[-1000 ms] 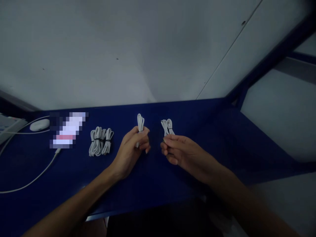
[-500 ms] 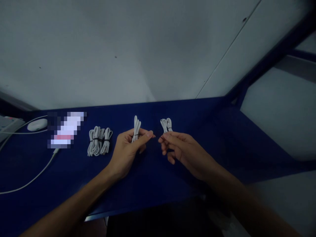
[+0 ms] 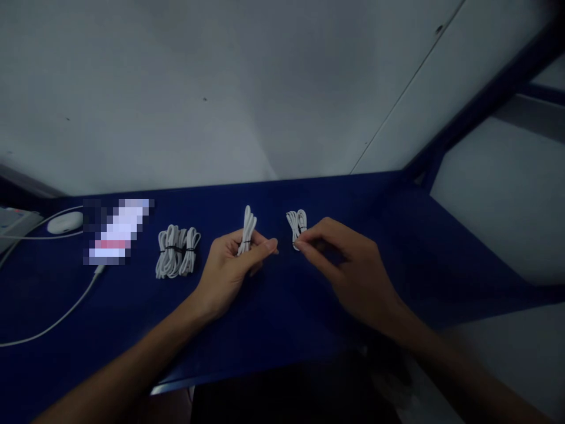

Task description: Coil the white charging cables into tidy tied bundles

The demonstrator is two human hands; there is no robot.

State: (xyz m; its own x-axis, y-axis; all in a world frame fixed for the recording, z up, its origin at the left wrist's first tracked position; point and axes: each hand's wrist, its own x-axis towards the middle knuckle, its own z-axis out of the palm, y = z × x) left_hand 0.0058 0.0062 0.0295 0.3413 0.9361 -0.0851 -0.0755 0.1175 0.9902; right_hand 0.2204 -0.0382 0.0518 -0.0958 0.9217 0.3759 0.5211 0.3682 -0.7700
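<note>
My left hand [image 3: 233, 262] is closed around a bundle of white cable [image 3: 248, 227], which stands upright out of the fist with a dark tie around its middle. The thumb and index finger of my right hand [image 3: 348, 265] meet in a pinch at the lower end of another pair of white cable bundles [image 3: 296, 221] on the table. Something small and dark shows at those fingertips, too small to name. To the left of my left hand, several tied white cable bundles [image 3: 176, 250] lie side by side.
The blue table [image 3: 247, 341] ends at a pale wall [image 3: 220, 118]. At the left are a blurred-out phone [image 3: 117, 229] with a white charging cable [image 3: 83, 306] and a white rounded object [image 3: 65, 222]. Blue frame bars [image 3: 468, 112] rise on the right.
My right hand has turned over, palm down now, its pinch drawn to the lower end of the right-hand bundles. My left hand has barely moved, still holding its cable bundle.
</note>
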